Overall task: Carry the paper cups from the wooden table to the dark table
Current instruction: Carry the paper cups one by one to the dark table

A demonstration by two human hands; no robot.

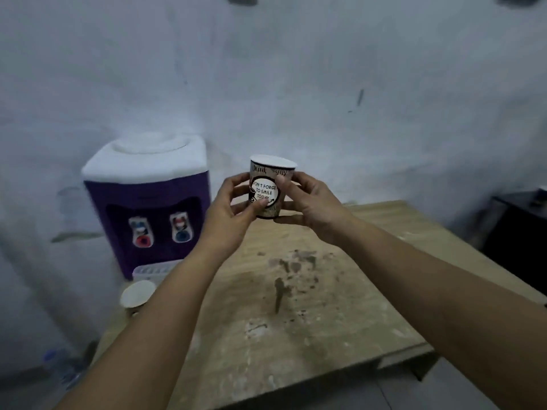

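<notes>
While the left hand (233, 202) and right hand (307, 202) both curl round the printed paper cup (268, 187), it hangs upright in mid-frame above the wooden tabletop (340, 306). Thin and light, it would likely crush under a squeeze, so the lower wall is the safer hold. Its label reads "DON'T FORGET TO SMILE TODAY". A second cup (137, 294) stands lower left; the dark tabletop (515, 226) lies at the right edge.
</notes>
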